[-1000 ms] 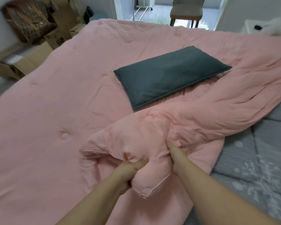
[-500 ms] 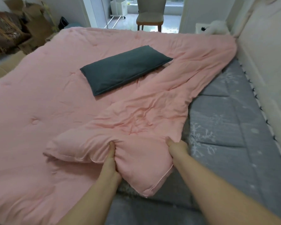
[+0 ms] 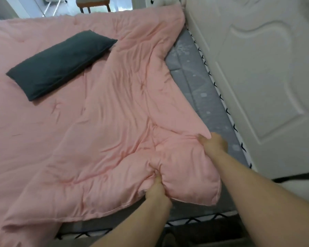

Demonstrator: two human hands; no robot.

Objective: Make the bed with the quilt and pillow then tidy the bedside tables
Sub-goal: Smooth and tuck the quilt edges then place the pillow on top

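A pink quilt (image 3: 100, 122) covers most of the bed, creased toward its near right corner. A dark grey pillow (image 3: 61, 63) lies on top of it at the upper left. My left hand (image 3: 154, 190) grips a bunched fold of the quilt near the bed's front edge. My right hand (image 3: 213, 142) holds the quilt's right edge a little farther back. The quilt corner bulges between the two hands. A strip of grey patterned mattress (image 3: 203, 97) shows along the right side, uncovered.
A white padded headboard (image 3: 260, 72) rises along the bed's right side. Beyond the far end of the bed stand a wooden-legged chair (image 3: 93, 4) and a white object (image 3: 161, 1) on a surface at the top. The mattress's zigzag-trimmed front edge (image 3: 194, 220) is just below my arms.
Both hands have drawn the quilt corner right and toward the near end, unfolding the doubled-over flap. Less grey mattress is exposed. The view has swung right toward the headboard.
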